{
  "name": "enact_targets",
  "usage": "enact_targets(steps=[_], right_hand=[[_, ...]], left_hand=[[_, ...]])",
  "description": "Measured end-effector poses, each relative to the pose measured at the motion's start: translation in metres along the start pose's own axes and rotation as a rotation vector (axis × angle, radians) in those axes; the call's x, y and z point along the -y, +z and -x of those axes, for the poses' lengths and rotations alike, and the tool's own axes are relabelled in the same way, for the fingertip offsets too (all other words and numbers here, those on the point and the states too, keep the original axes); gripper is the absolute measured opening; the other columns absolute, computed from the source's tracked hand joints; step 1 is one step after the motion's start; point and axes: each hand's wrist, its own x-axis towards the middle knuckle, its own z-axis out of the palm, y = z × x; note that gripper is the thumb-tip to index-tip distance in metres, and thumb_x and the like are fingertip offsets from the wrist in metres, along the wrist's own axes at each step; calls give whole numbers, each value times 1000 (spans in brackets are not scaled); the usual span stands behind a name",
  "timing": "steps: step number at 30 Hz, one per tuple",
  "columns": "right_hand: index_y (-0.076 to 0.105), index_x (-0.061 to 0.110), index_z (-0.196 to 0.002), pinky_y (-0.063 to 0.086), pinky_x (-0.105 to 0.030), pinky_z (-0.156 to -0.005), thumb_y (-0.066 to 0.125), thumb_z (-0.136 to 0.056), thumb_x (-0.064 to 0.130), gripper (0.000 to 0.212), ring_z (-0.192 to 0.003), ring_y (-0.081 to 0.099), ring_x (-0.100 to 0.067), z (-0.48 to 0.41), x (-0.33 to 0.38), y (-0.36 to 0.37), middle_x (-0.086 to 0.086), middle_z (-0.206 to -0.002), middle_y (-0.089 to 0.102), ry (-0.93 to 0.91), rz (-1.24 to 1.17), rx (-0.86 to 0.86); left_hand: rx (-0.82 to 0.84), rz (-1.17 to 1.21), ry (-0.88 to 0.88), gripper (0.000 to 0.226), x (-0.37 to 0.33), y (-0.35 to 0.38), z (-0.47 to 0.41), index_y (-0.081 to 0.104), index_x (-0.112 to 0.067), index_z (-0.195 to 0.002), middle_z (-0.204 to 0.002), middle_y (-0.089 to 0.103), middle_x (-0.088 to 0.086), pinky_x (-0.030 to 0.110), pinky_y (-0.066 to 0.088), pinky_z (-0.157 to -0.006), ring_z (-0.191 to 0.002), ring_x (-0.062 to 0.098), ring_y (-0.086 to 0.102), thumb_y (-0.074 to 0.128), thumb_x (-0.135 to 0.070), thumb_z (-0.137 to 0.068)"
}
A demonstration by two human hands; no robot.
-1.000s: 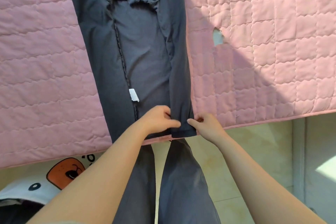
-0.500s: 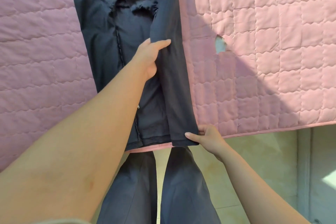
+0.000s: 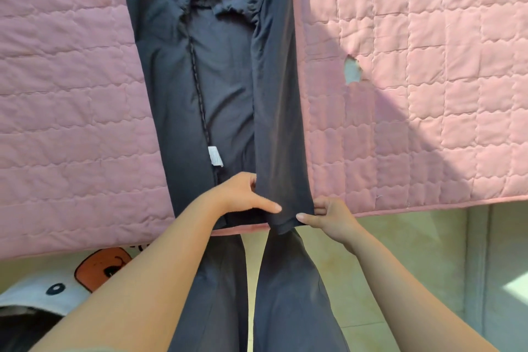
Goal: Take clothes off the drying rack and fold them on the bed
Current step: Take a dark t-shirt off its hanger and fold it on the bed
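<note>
A dark grey garment (image 3: pixel 223 88) lies lengthwise on the pink quilted bed cover (image 3: pixel 414 94), inside out, with a seam and a white label (image 3: pixel 215 156) showing. Its right side is folded over as a long strip. My left hand (image 3: pixel 243 197) lies on the strip's near end at the bed edge, index finger stretched across the cloth, the other fingers tucked under its left edge. My right hand (image 3: pixel 328 216) pinches the strip's near right corner. My own dark trouser legs (image 3: pixel 285 294) stand below the bed edge.
The pink cover has a small hole (image 3: pixel 353 70) right of the garment. A white and orange cartoon-print item (image 3: pixel 85 271) lies on the floor at the lower left. Pale tiled floor (image 3: pixel 414 251) runs along the bed's near edge.
My left hand has come back down from the middle of the garment to its near end, beside my right hand. The right hand has stayed on the near right corner.
</note>
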Motion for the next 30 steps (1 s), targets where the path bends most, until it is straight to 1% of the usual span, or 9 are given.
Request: enact_targets(steps=[6, 10, 13, 15, 17, 19, 22, 26, 30], right_hand=[[72, 19, -90, 51, -19, -73, 80, -78, 27, 17, -76, 69, -5, 8, 12, 4, 10, -80, 74, -25, 95, -43], [48, 16, -60, 47, -31, -64, 77, -76, 20, 33, -66, 56, -24, 5, 8, 7, -2, -63, 56, 78, 573, -168], [53, 17, -74, 48, -35, -65, 60, -79, 10, 11, -79, 56, -32, 15, 16, 8, -5, -81, 61, 45, 780, -325], [58, 15, -92, 47, -37, -66, 52, -83, -1, 19, -87, 55, -31, 19, 27, 6, -5, -98, 61, -246, 739, -488], [59, 15, -108, 49, -35, -76, 52, -77, -15, 44, -102, 54, -25, 17, 42, 5, -2, -117, 56, -617, 770, -478], [58, 15, -122, 45, -35, -96, 46, -66, -23, 69, -124, 48, -26, 5, 54, 2, -5, -138, 49, -906, 1031, -350], [39, 18, -146, 24, -43, -116, 31, -67, -20, 88, -145, 26, -30, -18, 76, -13, -8, -158, 25, -1065, 1557, -148], [15, 25, -154, 21, -48, -117, 13, -83, -13, 80, -146, 22, -30, -45, 90, -38, -7, -162, 12, -1097, 1951, -81], [23, 25, -153, 28, -47, -115, 4, -83, -13, 82, -143, 30, -31, -48, 100, -31, -8, -159, 21, -1058, 1961, -173]], left_hand=[[-111, -25, -91, 18, 36, 22, 9, 67, -20, -96, -89, 76, -4, 38, 58, -85, -75, 13, 71, 77, -23, -81], [-191, -311, -136, 20, 46, 30, 24, 66, -13, -79, -71, 74, -6, 25, 54, -66, -60, 7, 69, 73, -32, -83], [-369, -545, -76, 11, 48, 24, 43, 68, -26, -78, -68, 71, -10, 30, 56, -72, -69, 9, 68, 70, -36, -81], [-640, -658, 122, 8, 54, 12, 52, 63, -31, -91, -78, 68, -13, 32, 52, -74, -83, 11, 62, 64, -28, -84], [-794, -875, 387, 37, 66, -4, 55, 60, -24, -112, -103, 64, -8, 36, 49, -83, -100, 18, 57, 64, -10, -78], [-797, -1105, 541, 68, 77, -21, 54, 56, -16, -128, -131, 55, 3, 39, 38, -103, -121, 25, 51, 61, 8, -64], [-766, -1354, 535, 89, 84, -62, 55, 33, -11, -149, -157, 29, 7, 41, 16, -118, -144, 26, 28, 42, 17, -64], [-656, -1585, 430, 91, 96, -110, 49, 4, -11, -154, -162, 3, 8, 47, 8, -121, -149, 27, 5, 45, 14, -77], [-527, -1486, 451, 100, 92, -121, 41, 2, -20, -154, -162, -1, -2, 38, -5, -120, -147, 12, -14, 50, 4, -69]])
